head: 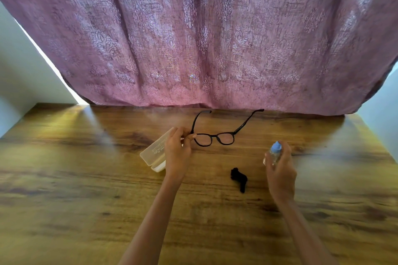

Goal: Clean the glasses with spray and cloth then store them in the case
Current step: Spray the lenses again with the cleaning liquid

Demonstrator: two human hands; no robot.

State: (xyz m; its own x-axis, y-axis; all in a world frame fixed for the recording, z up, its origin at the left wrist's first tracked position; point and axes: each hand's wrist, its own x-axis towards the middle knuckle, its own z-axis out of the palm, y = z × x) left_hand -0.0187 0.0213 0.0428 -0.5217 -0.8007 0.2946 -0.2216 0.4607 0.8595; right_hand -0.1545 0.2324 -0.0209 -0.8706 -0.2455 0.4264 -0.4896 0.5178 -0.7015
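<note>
Black-framed glasses (217, 137) with both arms unfolded are held above the wooden table (86, 178). My left hand (177, 150) pinches them at the left hinge. My right hand (280, 174) grips a small clear spray bottle with a blue top (275, 151), to the right of the lenses and apart from them. A crumpled black cloth (238, 177) lies on the table between my two hands. The pale translucent glasses case (154, 153) lies under my left hand, partly hidden by it.
A pink patterned curtain (204, 38) hangs behind the table's far edge. Pale walls show at the left and right sides. Bare wood stretches around the objects.
</note>
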